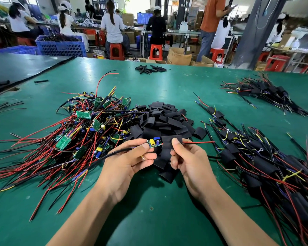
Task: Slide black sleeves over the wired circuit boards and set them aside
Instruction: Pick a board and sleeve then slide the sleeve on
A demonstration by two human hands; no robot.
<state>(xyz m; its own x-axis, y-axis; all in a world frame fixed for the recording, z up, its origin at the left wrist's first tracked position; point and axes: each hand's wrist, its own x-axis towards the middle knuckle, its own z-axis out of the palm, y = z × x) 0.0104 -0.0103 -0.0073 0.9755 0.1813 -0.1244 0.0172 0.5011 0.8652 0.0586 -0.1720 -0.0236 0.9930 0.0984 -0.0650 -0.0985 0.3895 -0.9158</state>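
Nearest the viewer, two bare forearms reach over a green table (149, 201). The left hand (126, 162) pinches a small green circuit board (154, 142) carrying yellow and blue parts. Its thumb and fingers curl round the board's wired end, where a black cable trails off to the left. The right hand (190, 162) pinches a flat black sleeve (169, 142) of soft tubing at the board's other end. A thin red wire (199, 142) pokes out beyond it, so the sleeve seems threaded on the lead, with the board not yet covered.

Both pieces look very light. The board is stiff, with delicate soldered parts, and is best held by its edges. The sleeve is limp and probably needs squeezing open at its mouth.

Beyond the hands lie a tangled heap of bare wired boards (89, 128) on the left, a mound of loose black sleeves (164, 118) in the middle, and a pile of sleeved assemblies (256, 157) on the right. Farther off on the right sits another sleeved bundle (261, 93).
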